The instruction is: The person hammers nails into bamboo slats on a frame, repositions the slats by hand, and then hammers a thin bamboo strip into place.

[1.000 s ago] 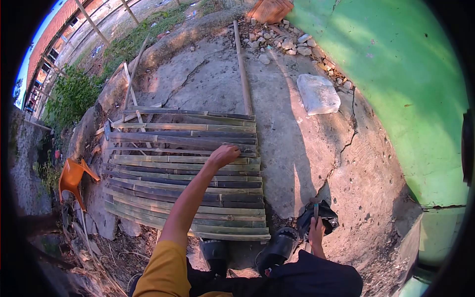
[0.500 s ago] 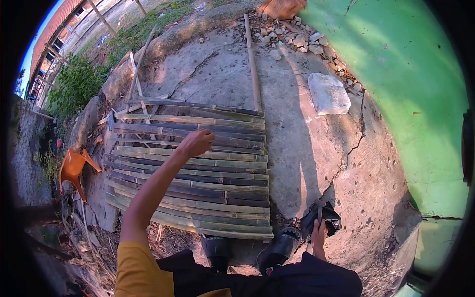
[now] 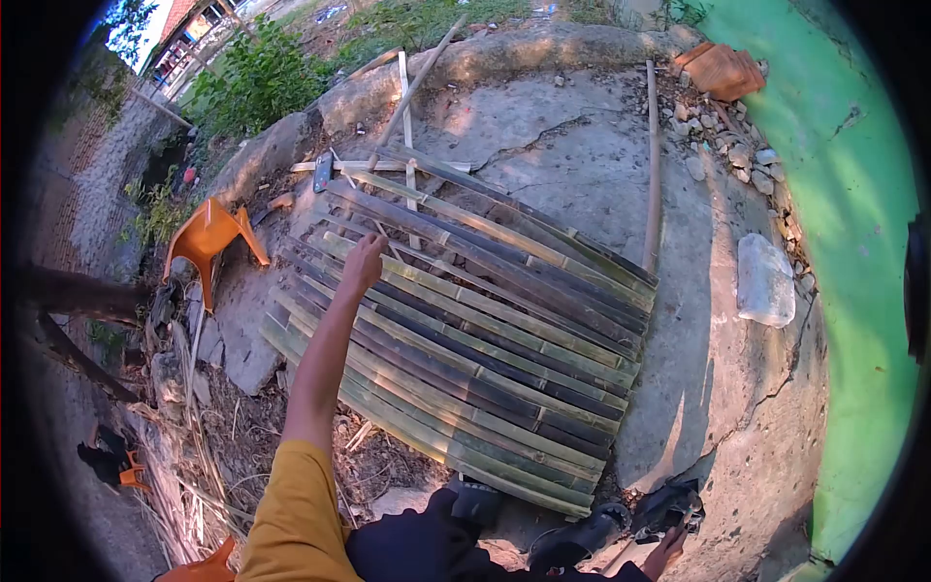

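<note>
My left hand (image 3: pixel 366 260) is closed above the bamboo slats (image 3: pixel 504 359), near their left part. Whatever it may hold is too small or hidden to make out. The slats lie side by side in a wide panel on the ground, some green, some dark brown. Low at the right, my right hand (image 3: pixel 665 553) is beside a black plastic bag (image 3: pixel 669 509), its fingers curled round something that I cannot make out. My dark shoes (image 3: pixel 582 533) are at the near edge of the panel.
An orange plastic chair (image 3: pixel 208 242) lies at the left. A wooden pole (image 3: pixel 653 165) rests beyond the slats. Right of them are a clear wrapped block (image 3: pixel 765 281), rubble (image 3: pixel 737 150) and a green wall (image 3: pixel 863 291). A small dark object (image 3: pixel 323 173) lies by crossed wooden strips (image 3: pixel 407 116).
The view has turned left, so the panel appears tilted. My left hand has shifted toward the left ends of the slats. My right hand remains by the black bag, lower in view.
</note>
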`<action>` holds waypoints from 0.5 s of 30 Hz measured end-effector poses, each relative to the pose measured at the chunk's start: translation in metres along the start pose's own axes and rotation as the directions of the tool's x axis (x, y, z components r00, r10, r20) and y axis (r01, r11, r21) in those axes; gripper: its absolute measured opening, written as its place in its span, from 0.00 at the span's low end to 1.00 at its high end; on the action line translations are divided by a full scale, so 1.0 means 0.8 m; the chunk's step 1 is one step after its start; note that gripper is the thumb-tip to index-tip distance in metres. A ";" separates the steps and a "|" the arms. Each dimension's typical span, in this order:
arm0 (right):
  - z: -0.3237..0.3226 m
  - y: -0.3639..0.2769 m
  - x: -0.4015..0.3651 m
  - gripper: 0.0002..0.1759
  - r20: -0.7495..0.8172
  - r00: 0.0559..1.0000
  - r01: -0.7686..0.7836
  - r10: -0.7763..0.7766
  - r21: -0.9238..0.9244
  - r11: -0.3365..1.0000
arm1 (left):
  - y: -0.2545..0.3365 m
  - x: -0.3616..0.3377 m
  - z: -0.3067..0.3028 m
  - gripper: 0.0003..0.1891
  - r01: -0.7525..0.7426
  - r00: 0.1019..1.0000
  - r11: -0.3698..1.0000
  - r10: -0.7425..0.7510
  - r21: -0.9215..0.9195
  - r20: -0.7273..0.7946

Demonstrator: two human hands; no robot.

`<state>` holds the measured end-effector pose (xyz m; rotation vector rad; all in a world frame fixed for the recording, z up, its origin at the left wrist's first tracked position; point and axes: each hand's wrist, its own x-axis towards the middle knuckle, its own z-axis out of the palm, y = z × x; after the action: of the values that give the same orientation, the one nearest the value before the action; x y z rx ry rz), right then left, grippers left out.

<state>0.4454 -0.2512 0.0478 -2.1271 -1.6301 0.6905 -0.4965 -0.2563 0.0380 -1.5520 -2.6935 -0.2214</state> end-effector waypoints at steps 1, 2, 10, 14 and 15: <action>0.004 0.001 0.001 0.26 -0.004 1.000 0.003 -0.003 -0.017 1.000 | -0.004 0.003 0.006 0.14 -0.061 0.998 0.997 0.061 0.048 -0.004; 0.005 0.004 0.001 0.26 -0.006 1.000 0.008 -0.008 -0.030 1.000 | -0.004 0.008 0.013 0.14 -0.049 0.999 0.998 0.049 0.047 -0.007; -0.006 -0.027 -0.030 0.29 0.122 0.956 -0.238 0.267 -0.208 0.949 | 0.004 0.056 0.062 0.17 -0.354 0.935 0.935 0.353 0.011 0.038; -0.006 -0.063 -0.026 0.17 0.132 0.986 -0.079 0.103 -0.169 0.982 | -0.009 0.070 0.083 0.17 -0.369 0.904 0.925 0.381 -0.096 0.192; -0.004 -0.076 -0.027 0.16 0.103 0.992 -0.053 0.069 -0.150 0.987 | -0.007 0.072 0.083 0.17 -0.387 0.895 0.916 0.401 -0.106 0.194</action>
<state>0.3954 -0.2566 0.0883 -2.2886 -1.7267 0.7364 -0.5274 -0.2006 -0.0233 -2.2129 -2.4508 -0.1382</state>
